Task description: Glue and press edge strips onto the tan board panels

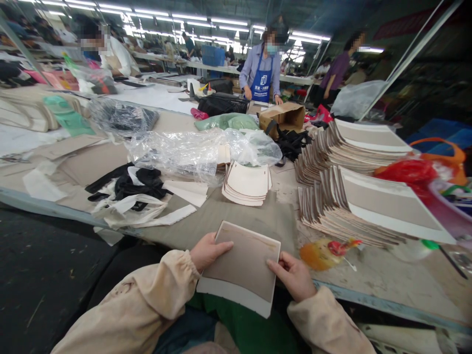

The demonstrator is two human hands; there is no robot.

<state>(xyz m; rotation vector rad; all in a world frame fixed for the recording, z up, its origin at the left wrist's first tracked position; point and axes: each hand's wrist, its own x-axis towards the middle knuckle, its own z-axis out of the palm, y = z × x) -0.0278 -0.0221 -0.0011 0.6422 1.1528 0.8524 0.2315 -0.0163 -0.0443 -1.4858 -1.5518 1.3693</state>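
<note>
Between my two hands, over my lap at the table's front edge, is a flat panel [243, 260], grey-brown with a pale band along its near edge. My left hand [208, 251] grips its left side, thumb lying on top. On the right side, my right hand [293, 275] pinches the edge between thumb and fingers. Just beyond the panel lies a small stack of cream curved pieces [249, 182]. Large fanned stacks of similar panels [387, 196] rise to the right. Near my right hand sits a bottle of amber liquid with a red top [320, 253].
Black and white fabric strips [140, 187] lie at the left, with clear plastic bags [177, 152] behind them. An open cardboard box [282, 115] stands farther back. Across the table is a person in a blue apron [263, 78]. A red bag [413, 174] borders the right stacks.
</note>
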